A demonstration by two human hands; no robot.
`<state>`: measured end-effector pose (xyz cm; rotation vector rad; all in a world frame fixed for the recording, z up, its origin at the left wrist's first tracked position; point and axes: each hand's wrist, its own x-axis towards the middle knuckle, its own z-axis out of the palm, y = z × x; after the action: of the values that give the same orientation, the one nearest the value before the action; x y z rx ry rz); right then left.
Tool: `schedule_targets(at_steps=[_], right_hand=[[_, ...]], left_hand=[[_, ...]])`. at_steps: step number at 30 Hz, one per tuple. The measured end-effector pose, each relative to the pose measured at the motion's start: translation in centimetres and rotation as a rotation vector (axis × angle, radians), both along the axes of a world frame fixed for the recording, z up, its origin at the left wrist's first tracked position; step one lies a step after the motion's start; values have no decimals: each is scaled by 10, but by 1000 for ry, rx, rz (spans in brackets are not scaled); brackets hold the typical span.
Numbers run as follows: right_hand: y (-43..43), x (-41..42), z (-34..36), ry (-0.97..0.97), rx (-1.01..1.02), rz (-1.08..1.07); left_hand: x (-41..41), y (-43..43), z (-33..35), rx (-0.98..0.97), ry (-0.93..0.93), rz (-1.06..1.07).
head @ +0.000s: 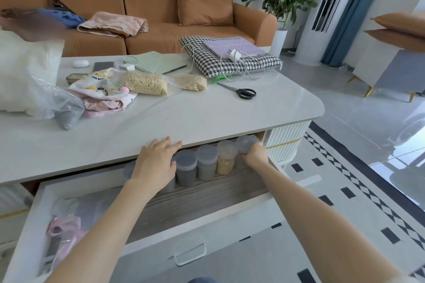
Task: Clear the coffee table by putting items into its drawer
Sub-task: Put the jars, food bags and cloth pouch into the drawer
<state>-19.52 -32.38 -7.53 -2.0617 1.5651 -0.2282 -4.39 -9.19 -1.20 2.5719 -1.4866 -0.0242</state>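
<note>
Drawer (195, 200): pulled out below the table (207, 117); jars (207, 163) are lined along its back.
Left hand (154, 163): laid flat over the jars, fingers straight.
Right hand (255, 154): curled round the clear jar (245, 145) at the row's right end.
Tabletop: scissors (243, 92) and grain bags (147, 82) are left lying.

The person is working bare-armed, left hand (156, 158) and right hand (256, 154) uncovered; a pale cream sleeve edge (414, 280) is showing on the right arm, a blue-grey cloth patch (202, 280) below

Open drawer (207, 200) of lidded jars (207, 162) under the coffee table (207, 117); right grip (255, 154) round the end jar (244, 143), left grip (156, 158) flat.
</note>
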Motion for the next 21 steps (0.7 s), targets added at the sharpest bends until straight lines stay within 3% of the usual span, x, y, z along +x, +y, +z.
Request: schedule_targets(at_steps=[6, 13, 17, 21], right_hand=[[1, -3, 4, 14, 13, 1], [13, -23, 30, 62, 30, 150], [35, -31, 59, 136, 44, 297], [48, -14, 92, -44, 0, 366]], left_hand=[[1, 0, 0, -4, -14, -5], [6, 4, 10, 76, 79, -23], [13, 13, 24, -17, 50, 42], [28, 21, 40, -102, 36, 152]])
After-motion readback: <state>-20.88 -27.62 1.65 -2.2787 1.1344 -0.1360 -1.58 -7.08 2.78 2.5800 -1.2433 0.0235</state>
